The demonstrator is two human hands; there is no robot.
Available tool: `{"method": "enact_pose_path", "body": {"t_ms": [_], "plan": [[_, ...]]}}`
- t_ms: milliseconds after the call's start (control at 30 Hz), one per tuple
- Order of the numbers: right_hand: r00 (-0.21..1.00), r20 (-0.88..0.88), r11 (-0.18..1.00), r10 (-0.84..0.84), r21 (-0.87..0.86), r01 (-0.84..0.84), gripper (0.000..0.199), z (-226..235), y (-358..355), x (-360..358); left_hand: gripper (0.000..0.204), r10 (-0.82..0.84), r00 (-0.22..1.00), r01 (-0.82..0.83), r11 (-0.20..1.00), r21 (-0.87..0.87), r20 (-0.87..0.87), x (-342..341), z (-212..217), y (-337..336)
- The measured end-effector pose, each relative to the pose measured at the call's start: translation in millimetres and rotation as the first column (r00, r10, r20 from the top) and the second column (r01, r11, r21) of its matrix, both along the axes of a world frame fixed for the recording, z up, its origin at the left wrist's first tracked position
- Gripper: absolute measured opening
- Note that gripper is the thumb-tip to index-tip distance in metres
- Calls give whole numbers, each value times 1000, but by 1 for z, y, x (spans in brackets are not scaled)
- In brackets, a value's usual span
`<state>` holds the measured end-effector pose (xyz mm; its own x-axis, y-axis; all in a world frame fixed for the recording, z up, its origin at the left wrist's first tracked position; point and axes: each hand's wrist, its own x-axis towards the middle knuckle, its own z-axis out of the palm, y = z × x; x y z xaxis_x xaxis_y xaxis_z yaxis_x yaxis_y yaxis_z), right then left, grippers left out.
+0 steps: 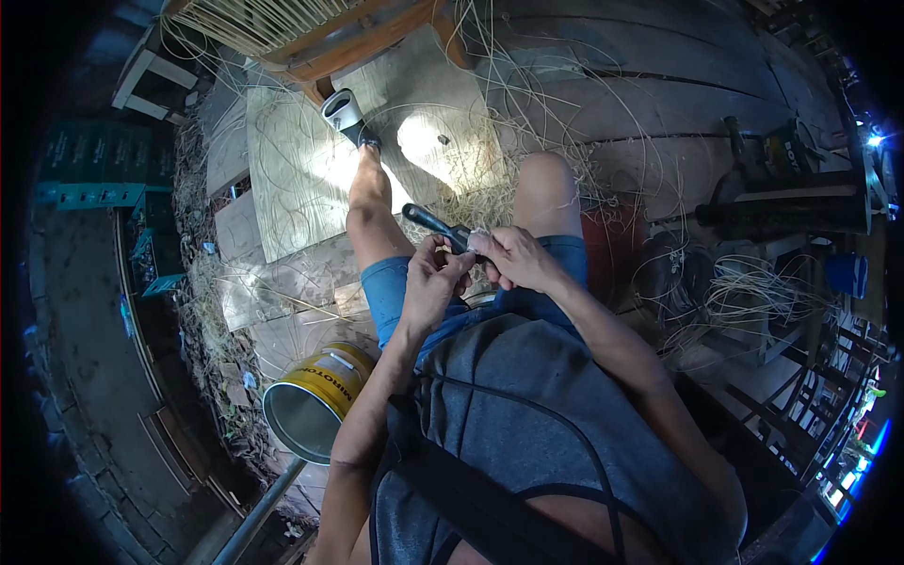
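I sit with both hands together over my lap, above blue denim shorts (395, 292). My left hand (431, 282) and my right hand (513, 259) close around a small dark-handled tool (435, 224) whose black handle sticks out up and to the left. Something small and pale sits at the fingertips between the hands; what it is cannot be made out. My left leg stretches forward to a foot in a grey sandal (345, 115) on a wooden board (301, 179).
A yellow tin can (315, 400) lies on its side at my lower left, mouth open. Thin cane strands (744, 297) are coiled and scattered on the right and over the plank floor. A woven cane frame (273, 24) stands at the top. Dark machine parts (791, 212) sit at the right.
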<state>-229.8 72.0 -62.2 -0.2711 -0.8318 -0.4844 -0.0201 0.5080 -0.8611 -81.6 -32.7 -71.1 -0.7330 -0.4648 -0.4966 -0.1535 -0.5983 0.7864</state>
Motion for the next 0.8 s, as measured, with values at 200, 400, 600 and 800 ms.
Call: {"method": "enact_pose_path", "body": {"t_ms": [200,400,600,800], "plan": [[977,-213,966,-24,-257,-32,47,-10,-1,6,26,-110,965,156,970,-184,238,17,29,-11],[936,-350,955,-34,-286,-73,40,-3,-9,24,25,-226,956,262,944,-199,186,24,25,-13],[791,-582,915,-189,-397,-74,28,-8,-11,33,16,-150,958,284,600,-748,244,26,35,-6],[800,-480,831,-359,-555,40,28,17,-26,19,13,-89,966,251,541,-803,242,38,67,-5]]}}
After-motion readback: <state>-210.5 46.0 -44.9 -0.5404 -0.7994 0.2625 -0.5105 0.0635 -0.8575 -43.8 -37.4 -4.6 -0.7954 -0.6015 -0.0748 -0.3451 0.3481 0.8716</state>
